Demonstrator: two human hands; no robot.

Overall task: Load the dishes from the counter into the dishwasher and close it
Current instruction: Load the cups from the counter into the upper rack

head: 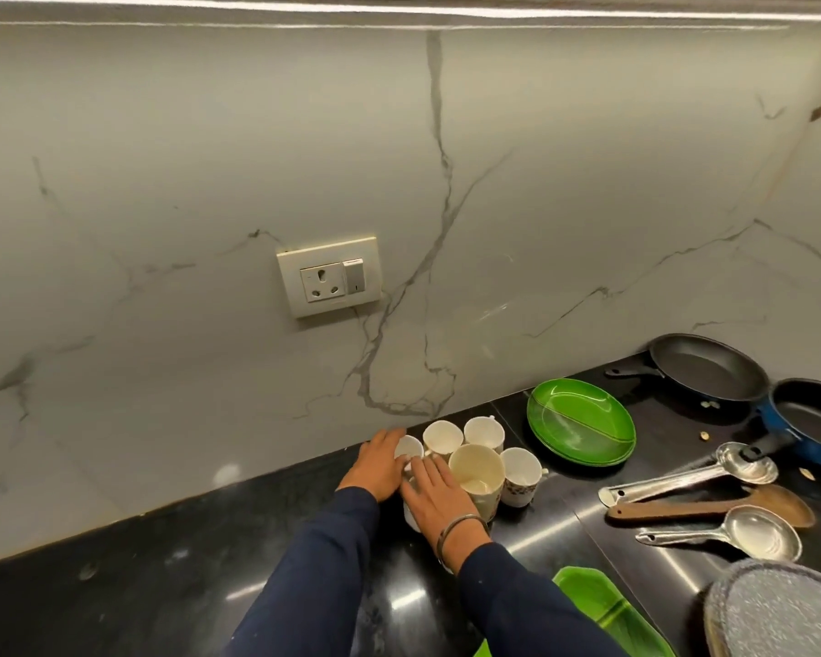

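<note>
Several white cups stand clustered on the black counter (pixel 162 585) by the marble wall: a small cup (pixel 409 449), two behind it (pixel 442 436) (pixel 483 431), a tall cream mug (pixel 477 471) and a floral cup (pixel 521 474). My left hand (pixel 380 464) curls round the left side of the small cup. My right hand (pixel 439 493) lies flat, fingers fairly straight, on top of another white cup (pixel 411 514) that it mostly hides. The dishwasher is out of view.
Stacked green plates (pixel 581 422) lie right of the cups. Beyond are a black frying pan (pixel 707 367) and a blue pan (pixel 816 426). Steel spoons (pixel 683 478), a wooden spatula (pixel 712 507) and a ladle (pixel 759 538) lie at the right. A green tray (pixel 607 609) and a grey speckled pan (pixel 778 614) sit near the front.
</note>
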